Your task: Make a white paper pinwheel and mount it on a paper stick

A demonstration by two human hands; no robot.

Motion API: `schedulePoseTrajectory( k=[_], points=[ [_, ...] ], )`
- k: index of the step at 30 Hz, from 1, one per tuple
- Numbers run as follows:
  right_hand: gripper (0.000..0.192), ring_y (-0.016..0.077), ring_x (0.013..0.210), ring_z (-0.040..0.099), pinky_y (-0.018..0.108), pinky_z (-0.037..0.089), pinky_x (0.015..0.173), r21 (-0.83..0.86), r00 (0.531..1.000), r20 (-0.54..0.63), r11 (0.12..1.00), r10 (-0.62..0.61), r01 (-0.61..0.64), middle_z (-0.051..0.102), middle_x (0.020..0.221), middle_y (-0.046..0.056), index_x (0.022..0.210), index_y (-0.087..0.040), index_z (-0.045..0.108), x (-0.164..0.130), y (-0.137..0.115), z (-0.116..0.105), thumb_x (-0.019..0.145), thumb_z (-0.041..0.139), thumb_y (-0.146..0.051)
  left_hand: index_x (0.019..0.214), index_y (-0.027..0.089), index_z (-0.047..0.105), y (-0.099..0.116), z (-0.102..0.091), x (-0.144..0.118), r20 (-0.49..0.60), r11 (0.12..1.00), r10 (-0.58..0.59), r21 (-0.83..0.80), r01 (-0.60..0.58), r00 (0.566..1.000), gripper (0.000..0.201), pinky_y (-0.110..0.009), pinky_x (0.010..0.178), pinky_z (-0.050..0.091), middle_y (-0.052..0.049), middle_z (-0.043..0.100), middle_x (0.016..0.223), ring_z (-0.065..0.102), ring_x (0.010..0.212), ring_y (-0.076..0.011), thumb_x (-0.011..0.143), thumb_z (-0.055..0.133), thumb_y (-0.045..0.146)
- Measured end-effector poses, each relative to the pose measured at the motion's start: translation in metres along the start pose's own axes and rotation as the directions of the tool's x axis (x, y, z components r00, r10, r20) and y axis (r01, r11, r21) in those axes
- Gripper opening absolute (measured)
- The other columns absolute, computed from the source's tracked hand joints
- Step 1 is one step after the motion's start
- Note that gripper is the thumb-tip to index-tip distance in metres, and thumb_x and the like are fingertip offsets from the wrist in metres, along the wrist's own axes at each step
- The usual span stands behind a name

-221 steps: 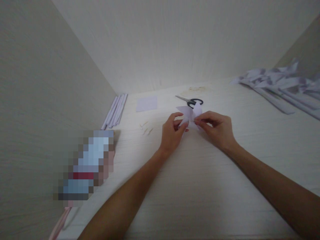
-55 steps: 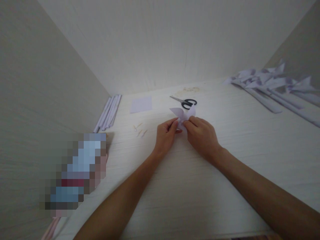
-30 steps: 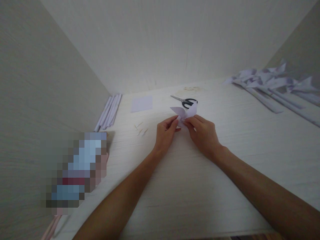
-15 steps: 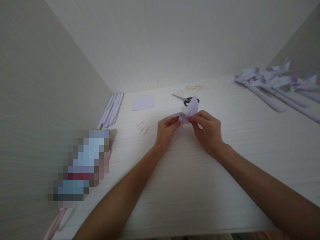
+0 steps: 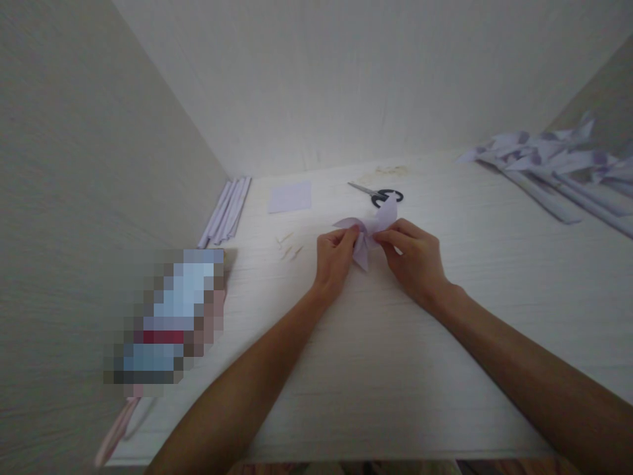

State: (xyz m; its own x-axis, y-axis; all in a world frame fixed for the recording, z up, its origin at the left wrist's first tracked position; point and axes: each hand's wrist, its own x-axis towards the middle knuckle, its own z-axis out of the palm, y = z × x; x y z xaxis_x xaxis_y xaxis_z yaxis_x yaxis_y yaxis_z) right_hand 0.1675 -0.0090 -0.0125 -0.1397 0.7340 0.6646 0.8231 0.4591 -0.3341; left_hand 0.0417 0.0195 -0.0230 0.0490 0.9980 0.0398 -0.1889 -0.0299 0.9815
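A pale lilac paper pinwheel [image 5: 388, 212], its pointed blades curling outward, is held just above the table between both hands. My left hand [image 5: 336, 258] pinches it near its centre, thumb on top. From the other side my right hand [image 5: 413, 254] grips the paper between thumb and fingertips. Fingers hide part of the centre, so whether anything pins it there cannot be made out. Black-handled scissors [image 5: 380, 195] lie just beyond the paper, blades pointing left.
Rolled paper sticks [image 5: 227, 211] rest by the left wall, near a square paper sheet [image 5: 290, 197]. Small thin sticks [image 5: 291, 247] lie left of my hands. Several finished-looking pinwheels [image 5: 539, 155] with paper handles are piled at right. A pixelated object [image 5: 173, 316] stands at left.
My left hand has shifted its hold closer to the paper's centre, and a blade now hangs visible below. The whole view has moved slightly.
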Motion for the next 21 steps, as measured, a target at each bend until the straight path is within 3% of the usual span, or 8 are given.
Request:
schedulePoseTrajectory(
  k=[13, 18, 21],
  points=[
    [0.022, 0.0144, 0.062, 0.053, 0.025, 0.040, 0.054, -0.049, 1.000, 0.020, 0.999, 0.023, -0.022, 0.058, 0.069, 0.004, 0.068, -0.019, 0.064, 0.0004, -0.0016, -0.0011, 0.075, 0.043, -0.013, 0.042, 0.016, 0.035, 0.0044, 0.0027, -0.0017, -0.031, 0.994, 0.057, 0.090, -0.054, 0.998, 0.036, -0.022, 0.042, 0.018, 0.005, 0.026, 0.045, 0.024, 0.043, -0.0047, 0.068, 0.051, 0.036],
    [0.022, 0.0146, 0.063, 0.053, 0.025, 0.040, 0.054, -0.035, 0.999, 0.021, 0.999, 0.028, -0.027, 0.058, 0.069, 0.005, 0.068, -0.018, 0.064, 0.0005, 0.0000, 0.0004, 0.076, 0.043, -0.014, 0.041, 0.016, 0.035, 0.0046, 0.0025, -0.0013, -0.026, 0.994, 0.063, 0.091, -0.061, 0.998, 0.037, -0.022, 0.042, 0.018, 0.005, 0.026, 0.044, 0.024, 0.042, -0.0049, 0.069, 0.051, 0.035],
    [0.022, 0.0146, 0.062, 0.053, 0.025, 0.040, 0.054, -0.028, 1.000, 0.010, 0.999, 0.024, -0.024, 0.058, 0.069, 0.005, 0.068, -0.017, 0.063, 0.0005, 0.0005, 0.0009, 0.075, 0.044, -0.014, 0.044, 0.015, 0.046, 0.0052, 0.0021, -0.0013, -0.006, 0.995, 0.062, 0.077, -0.061, 0.998, 0.030, -0.021, 0.043, 0.023, 0.005, 0.033, 0.045, 0.029, 0.043, -0.0050, 0.068, 0.052, 0.031]
  ],
)
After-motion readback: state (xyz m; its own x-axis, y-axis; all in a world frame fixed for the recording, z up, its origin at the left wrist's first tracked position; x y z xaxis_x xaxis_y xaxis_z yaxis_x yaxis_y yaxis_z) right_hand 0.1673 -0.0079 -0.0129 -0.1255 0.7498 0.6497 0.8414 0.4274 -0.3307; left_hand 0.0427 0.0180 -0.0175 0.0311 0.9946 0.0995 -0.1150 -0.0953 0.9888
